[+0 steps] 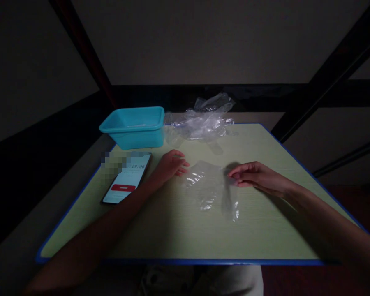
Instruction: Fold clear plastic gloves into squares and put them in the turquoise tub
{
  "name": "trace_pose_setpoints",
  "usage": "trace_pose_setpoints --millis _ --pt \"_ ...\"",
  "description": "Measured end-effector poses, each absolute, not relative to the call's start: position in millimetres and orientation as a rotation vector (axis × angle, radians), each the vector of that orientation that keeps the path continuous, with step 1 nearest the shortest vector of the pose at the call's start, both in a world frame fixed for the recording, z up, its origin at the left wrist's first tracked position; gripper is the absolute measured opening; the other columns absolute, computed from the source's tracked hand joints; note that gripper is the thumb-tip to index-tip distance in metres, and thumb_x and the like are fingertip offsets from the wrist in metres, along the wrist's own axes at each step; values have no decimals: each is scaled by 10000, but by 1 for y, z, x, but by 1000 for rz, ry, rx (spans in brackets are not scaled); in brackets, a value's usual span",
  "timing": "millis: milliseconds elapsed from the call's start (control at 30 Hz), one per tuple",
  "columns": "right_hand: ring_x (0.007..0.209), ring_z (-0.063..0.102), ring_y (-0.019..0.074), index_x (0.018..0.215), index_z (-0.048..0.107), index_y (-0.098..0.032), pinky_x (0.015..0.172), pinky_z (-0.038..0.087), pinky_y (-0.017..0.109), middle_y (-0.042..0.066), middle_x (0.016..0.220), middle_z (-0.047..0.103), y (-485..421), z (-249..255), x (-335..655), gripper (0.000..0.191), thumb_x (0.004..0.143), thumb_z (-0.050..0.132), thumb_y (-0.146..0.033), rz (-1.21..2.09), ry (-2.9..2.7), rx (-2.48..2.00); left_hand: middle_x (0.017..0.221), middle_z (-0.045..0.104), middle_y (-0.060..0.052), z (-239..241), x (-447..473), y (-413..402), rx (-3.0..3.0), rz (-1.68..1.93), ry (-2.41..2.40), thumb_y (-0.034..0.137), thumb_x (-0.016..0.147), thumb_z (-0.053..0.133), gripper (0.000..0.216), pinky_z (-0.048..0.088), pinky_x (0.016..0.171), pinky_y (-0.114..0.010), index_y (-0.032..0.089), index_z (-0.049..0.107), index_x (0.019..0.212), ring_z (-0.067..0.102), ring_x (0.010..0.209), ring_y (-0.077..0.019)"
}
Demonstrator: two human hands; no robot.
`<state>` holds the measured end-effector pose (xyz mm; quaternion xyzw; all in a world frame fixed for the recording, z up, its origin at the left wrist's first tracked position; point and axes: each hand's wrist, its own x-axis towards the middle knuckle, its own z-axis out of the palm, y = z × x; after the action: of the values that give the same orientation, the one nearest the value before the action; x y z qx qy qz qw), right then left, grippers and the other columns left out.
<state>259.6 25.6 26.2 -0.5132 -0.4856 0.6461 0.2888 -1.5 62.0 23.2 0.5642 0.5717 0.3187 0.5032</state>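
A clear plastic glove [212,189] lies flat on the pale green table [172,230], between my two hands. My left hand [171,166] rests at the glove's left edge, fingers curled and their tips touching the plastic. My right hand [254,176] sits at the glove's right edge, fingers held together and pinching the film there. Both forearms reach in from the near edge.
A turquoise plastic tub [135,127] stands at the back left. A heap of clear plastic gloves [202,119] lies beside it at the far edge. A phone [126,179] with a lit timer screen lies left of my left hand. Dark surroundings beyond the blue-rimmed table.
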Motion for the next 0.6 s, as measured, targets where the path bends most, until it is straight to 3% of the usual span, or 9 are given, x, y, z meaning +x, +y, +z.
trace_pose_setpoints --millis 233,333,400,467,600 --pt "886 676 160 975 693 -211 828 551 269 54 1020 703 -37 24 254 290 687 705 -177 1869 -943 -1307 872 659 -61 29 -8 54 1681 1016 1406 213 781 456 70 481 575 -207 164 500 805 629 791 -155" --pt "1015 635 197 1028 668 -232 849 545 297 59 1100 676 -57 20 247 361 676 704 -160 1929 -969 -1211 845 662 -60 27 -2 37 2033 976 1351 200 779 432 124 499 619 -245 165 550 792 622 767 -159" --pt "1033 625 198 1055 651 -244 858 538 306 60 1112 669 -63 18 244 382 685 692 -157 1925 -1000 -1167 848 670 -70 23 5 21 2295 900 1236 223 772 462 137 514 679 -302 160 571 825 624 743 -174" --pt "1010 636 191 1086 628 -250 857 535 318 62 1091 673 -62 15 241 404 696 681 -162 1881 -1056 -1171 906 669 -105 18 13 5 2574 856 1058 255 763 503 181 510 765 -365 140 590 872 618 858 -227" --pt "857 669 164 1082 601 -232 773 555 314 45 908 688 -55 10 239 377 714 646 -168 1583 -1411 -1198 909 666 -120 10 23 -17 2785 745 919 343 719 576 251 522 746 -395 126 603 843 611 872 -264"
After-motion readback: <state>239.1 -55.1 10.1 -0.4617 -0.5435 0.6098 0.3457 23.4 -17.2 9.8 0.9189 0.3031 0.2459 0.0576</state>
